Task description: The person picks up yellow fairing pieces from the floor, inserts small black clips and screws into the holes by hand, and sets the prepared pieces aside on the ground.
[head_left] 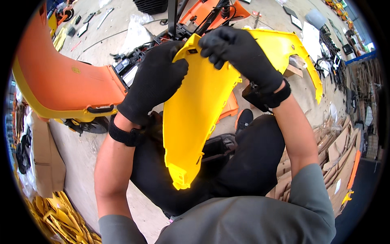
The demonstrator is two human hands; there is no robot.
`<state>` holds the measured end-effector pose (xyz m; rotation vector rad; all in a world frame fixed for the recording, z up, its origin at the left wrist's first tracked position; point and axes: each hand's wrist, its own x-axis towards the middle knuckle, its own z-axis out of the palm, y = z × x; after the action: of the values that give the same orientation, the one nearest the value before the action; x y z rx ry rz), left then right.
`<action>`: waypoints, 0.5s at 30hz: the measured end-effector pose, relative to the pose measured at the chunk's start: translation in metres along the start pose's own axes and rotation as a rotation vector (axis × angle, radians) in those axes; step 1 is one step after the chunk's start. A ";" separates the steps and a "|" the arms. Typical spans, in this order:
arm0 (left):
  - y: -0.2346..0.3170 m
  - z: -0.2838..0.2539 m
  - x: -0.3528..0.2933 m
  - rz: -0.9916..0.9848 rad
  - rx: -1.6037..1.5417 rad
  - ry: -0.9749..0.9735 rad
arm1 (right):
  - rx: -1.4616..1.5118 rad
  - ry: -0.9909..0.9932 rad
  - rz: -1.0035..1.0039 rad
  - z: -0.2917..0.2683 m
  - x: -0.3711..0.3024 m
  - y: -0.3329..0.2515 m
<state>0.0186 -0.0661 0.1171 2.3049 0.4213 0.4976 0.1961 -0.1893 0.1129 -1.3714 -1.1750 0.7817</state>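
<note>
A long curved yellow plastic panel (194, 110) stands upright over my lap, its narrow end down between my thighs. In a black glove, my left hand (156, 77) is closed round the panel's upper left edge, with the thumb on the inner face. My right hand (239, 53), also gloved, is at the upper right edge with its fingers curled together. Whatever may be between those fingertips is hidden. Just beside them, a small dark metal clip (193, 51) sits near the panel's top corner. A second yellow panel (276, 44) reaches out behind my right hand.
To the left is an orange and yellow vehicle body (77, 81) with a black handle. Ahead lies a dark frame with wires and orange parts (203, 16). Flattened cardboard (333, 158) is stacked at right. Several yellow pieces (61, 215) fill the lower left.
</note>
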 end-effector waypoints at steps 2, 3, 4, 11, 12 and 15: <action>0.006 -0.004 0.003 -0.111 -0.087 -0.005 | 0.074 0.088 -0.035 -0.018 -0.001 -0.001; 0.008 -0.002 0.004 -0.101 -0.084 -0.012 | 0.081 0.168 -0.003 -0.026 -0.003 0.005; 0.010 0.000 0.004 -0.067 -0.060 0.022 | 0.118 0.212 0.004 -0.029 -0.003 0.012; 0.015 0.013 0.000 0.091 -0.053 0.104 | -0.080 0.366 -0.333 -0.016 0.011 0.029; 0.015 0.014 0.000 0.112 -0.040 0.110 | -0.251 0.346 -0.297 -0.017 0.010 0.023; 0.014 0.016 -0.001 0.145 -0.035 0.078 | -0.217 0.300 -0.290 -0.012 0.012 0.023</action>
<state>0.0275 -0.0852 0.1162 2.2978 0.2808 0.6625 0.2158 -0.1796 0.0943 -1.3957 -1.2070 0.2383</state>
